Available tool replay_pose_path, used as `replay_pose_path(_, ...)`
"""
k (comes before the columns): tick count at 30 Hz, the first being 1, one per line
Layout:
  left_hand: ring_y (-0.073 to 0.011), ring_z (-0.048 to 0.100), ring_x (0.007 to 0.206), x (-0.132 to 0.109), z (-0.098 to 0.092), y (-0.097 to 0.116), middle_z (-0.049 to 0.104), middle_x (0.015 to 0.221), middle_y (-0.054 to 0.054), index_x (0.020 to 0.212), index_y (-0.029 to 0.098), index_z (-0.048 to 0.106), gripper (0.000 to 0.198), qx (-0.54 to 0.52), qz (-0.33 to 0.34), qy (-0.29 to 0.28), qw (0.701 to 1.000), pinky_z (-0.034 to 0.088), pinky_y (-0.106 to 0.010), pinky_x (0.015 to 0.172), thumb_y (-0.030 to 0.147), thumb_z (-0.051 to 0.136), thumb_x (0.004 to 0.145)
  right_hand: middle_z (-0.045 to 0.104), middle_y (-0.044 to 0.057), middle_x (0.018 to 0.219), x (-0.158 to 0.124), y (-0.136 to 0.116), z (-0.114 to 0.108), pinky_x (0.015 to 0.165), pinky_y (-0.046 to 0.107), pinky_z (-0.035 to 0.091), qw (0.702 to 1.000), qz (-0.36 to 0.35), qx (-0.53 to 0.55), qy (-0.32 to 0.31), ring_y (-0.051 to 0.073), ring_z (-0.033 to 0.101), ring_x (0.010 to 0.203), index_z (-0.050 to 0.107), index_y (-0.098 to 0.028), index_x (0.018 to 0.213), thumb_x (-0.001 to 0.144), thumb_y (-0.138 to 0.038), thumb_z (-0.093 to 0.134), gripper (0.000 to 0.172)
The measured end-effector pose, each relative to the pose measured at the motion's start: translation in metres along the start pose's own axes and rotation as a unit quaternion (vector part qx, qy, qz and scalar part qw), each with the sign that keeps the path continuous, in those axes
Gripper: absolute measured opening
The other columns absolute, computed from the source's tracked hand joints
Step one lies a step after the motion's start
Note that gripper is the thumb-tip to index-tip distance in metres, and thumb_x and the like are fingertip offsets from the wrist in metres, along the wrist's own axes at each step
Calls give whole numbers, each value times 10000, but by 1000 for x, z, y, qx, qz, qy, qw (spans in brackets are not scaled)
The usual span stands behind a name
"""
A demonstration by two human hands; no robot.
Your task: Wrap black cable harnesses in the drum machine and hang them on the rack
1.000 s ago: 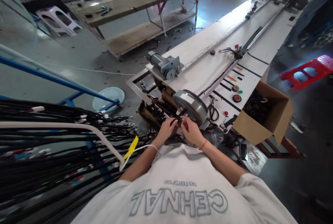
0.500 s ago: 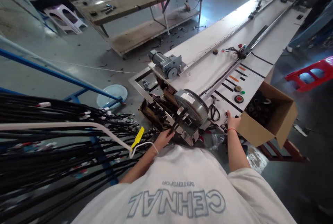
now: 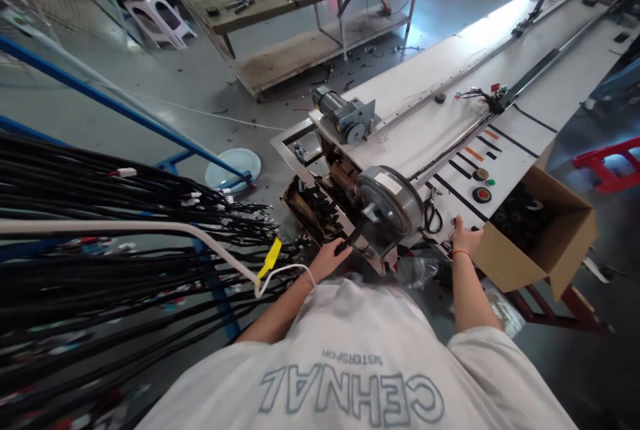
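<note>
My left hand point(image 3: 330, 258) is closed at the near end of a dark cable point(image 3: 354, 235), beside a round grey taping head point(image 3: 387, 200) mounted on the end of a long white bench point(image 3: 430, 150). Blur hides the cable's exact end. At the bench's front edge, my right hand point(image 3: 467, 240) has its thumb up by a small red button, with the fingers apart from it and partly out of sight. Black-handled scissors point(image 3: 433, 215) lie between the taping head and my right hand.
An open cardboard box point(image 3: 535, 263) of dark rolls stands right of my right hand. Bundled black cables point(image 3: 125, 183) hang on a blue rack at left. A grey motor point(image 3: 345, 113) sits on the bench's far side. A red stool point(image 3: 610, 163) is at right.
The view has shifted, so the bench sits farther right and lower. My left hand stays by the taping head's cable, and the right hand stays at the bench edge.
</note>
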State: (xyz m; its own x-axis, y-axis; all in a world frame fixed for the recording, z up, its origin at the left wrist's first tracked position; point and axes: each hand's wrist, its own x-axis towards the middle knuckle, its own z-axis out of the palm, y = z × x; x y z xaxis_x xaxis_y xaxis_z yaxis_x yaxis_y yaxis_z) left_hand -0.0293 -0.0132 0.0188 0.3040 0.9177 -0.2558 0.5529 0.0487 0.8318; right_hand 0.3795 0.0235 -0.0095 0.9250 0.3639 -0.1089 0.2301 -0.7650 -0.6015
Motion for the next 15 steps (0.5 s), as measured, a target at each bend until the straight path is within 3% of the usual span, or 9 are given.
replay_pose_path(8, -177, 564, 710, 38, 11, 12, 644, 766, -32, 865, 141, 634, 338, -3, 41, 17, 999, 438, -269, 679, 453, 503, 878, 566, 290, 1246, -3, -5, -3, 984, 494, 421, 1000, -9, 4, 3, 399, 544, 1174, 456, -80, 1264, 702, -639, 676, 823)
replay_pose_path(10, -177, 563, 703, 44, 11, 4, 641, 738, -26, 841, 145, 637, 343, 1, 48, -1, 999, 434, -263, 671, 463, 510, 865, 558, 295, 1254, -2, -5, -3, 1000, 492, 409, 1000, -11, -3, 3, 400, 535, 1189, 453, -67, 1270, 710, -646, 666, 833)
replay_pose_path(15, -161, 525, 567, 44, 5, -44, 553, 554, 12, 647, 175, 590, 332, 8, -16, -137, 990, 402, -245, 586, 481, 580, 775, 555, 299, 1253, 1, -3, 0, 1007, 488, 403, 1000, -19, -14, 15, 396, 528, 1200, 445, -63, 1257, 736, -647, 633, 805)
